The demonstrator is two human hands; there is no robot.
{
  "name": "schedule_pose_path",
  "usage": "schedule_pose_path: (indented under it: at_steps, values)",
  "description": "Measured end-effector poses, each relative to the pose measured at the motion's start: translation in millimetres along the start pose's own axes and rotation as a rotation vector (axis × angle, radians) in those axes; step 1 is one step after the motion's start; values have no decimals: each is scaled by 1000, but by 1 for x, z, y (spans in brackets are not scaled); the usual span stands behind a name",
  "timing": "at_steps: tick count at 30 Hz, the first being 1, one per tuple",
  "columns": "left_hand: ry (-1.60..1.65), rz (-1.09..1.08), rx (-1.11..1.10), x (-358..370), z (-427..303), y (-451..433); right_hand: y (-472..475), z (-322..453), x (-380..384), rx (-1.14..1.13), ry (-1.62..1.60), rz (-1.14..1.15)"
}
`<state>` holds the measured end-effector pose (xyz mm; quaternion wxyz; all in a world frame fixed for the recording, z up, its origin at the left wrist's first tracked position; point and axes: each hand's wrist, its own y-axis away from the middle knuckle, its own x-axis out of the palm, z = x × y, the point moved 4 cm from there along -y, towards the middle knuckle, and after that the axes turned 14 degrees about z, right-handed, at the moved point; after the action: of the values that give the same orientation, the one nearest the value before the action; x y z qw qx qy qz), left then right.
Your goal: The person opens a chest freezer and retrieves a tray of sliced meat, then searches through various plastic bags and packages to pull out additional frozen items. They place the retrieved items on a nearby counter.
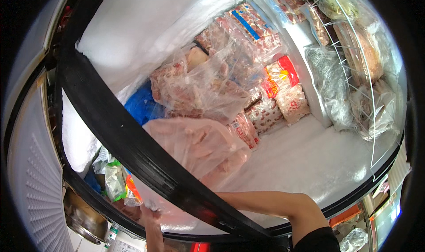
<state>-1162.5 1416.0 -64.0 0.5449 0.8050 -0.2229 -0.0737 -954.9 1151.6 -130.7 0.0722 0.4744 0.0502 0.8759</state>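
Observation:
A large clear plastic bag of pale pink frozen meat [199, 149] spans the underside of the black centre bar of an open chest freezer. At its lower left end, my left hand [151, 212] is closed on the bag's gathered plastic. My right forearm reaches in from the lower right and passes beneath the bar; the right hand is hidden there, near the bag. Just beyond lies another clear bag of frozen meat [202, 89], beside a blue plastic bag [142, 102]. A red-and-yellow printed meat pack [282, 79] rests farther right.
The black bar [132, 142] crosses diagonally over the freezer. Thick frost coats the inner walls [142, 26]. A white wire basket [372, 119] with bagged food hangs at right. Small packets [115, 182] lie left of the bar. A metal pot [84, 215] stands outside at lower left.

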Motion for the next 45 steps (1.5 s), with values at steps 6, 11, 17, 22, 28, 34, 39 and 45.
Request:
schedule_pose_path:
  at_steps: [6, 11, 17, 22, 28, 34, 39, 45]
  values:
    - [-140, -304, 33, 16, 11, 36, 22, -11, 8, 6, 3, 38]
    - [-262, -128, -40, 7, 16, 17, 0, -47, 15, 11, 70, 69]
    - [-248, -34, 131, -13, 48, -53, -54, -91, 1, 246, 360, -28]
    - [-240, -77, 129, -6, 79, -65, -51, -91, 1, 356, 600, 133]
    - [-273, -59, 122, 4, 80, -70, -9, -22, -137, 249, 423, 120]
    - [-313, -55, 117, 11, 81, -84, 83, 92, -360, 89, 786, -1487]
    - [-341, -59, 112, 20, 88, -99, 55, 77, -379, 73, 714, -1521]
    - [-371, -51, 127, 31, 90, -112, -55, 52, -281, -201, 801, -794]
